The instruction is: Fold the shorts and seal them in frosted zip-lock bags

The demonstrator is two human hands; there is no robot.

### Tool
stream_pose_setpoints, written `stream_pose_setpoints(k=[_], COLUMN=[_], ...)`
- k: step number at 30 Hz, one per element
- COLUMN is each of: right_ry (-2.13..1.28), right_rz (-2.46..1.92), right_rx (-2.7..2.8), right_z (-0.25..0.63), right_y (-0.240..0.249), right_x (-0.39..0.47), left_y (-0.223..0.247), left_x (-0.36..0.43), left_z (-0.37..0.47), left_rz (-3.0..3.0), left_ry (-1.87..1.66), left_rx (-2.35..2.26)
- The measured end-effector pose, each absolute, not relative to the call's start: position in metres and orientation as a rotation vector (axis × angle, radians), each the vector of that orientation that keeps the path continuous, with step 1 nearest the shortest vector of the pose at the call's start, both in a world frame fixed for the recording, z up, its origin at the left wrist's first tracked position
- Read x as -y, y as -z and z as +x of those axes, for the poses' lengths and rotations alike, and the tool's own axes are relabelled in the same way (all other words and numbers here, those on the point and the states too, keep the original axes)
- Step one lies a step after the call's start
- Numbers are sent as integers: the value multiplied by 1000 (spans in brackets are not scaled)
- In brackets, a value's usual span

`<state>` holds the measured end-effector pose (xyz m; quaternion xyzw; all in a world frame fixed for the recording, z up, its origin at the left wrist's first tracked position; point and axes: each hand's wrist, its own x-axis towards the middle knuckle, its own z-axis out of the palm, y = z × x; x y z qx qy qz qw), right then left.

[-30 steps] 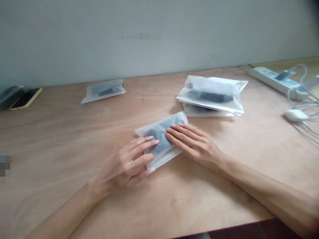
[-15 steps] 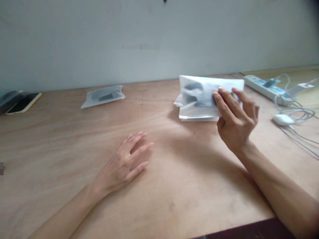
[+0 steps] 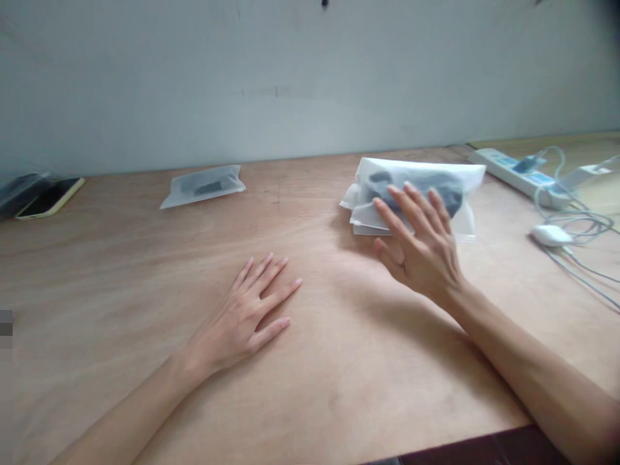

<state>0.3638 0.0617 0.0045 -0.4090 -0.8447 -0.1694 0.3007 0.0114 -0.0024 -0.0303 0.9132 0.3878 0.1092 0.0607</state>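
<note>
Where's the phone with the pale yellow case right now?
The phone with the pale yellow case lies at the far left of the head view, near the wall, partly under a clear plastic bag with dark contents.

We count one frosted white plastic pouch (image 3: 208, 181) far left, at least two frosted pouches (image 3: 467, 181) right, one yellow-edged black phone (image 3: 51, 197), one long white power strip (image 3: 498, 166).

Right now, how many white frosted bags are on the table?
At least 4: one bag alone toward the back left, and three or more in the stack at the right hand. Others may be hidden in that stack.
</note>
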Motion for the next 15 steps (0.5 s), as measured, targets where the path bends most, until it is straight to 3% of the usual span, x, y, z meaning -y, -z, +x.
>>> stream_pose_setpoints(k=[7,15], right_ry=[-279,-425], right_rz=[-712,-704], right_rx=[2748,2732], right_z=[316,318], right_y=[18,17], right_x=[-25,-26], left_y=[29,28], left_x=[3,2], left_z=[11,12], left_rz=[2784,2747], left_ry=[-288,-301], left_rx=[-1182,-1191])
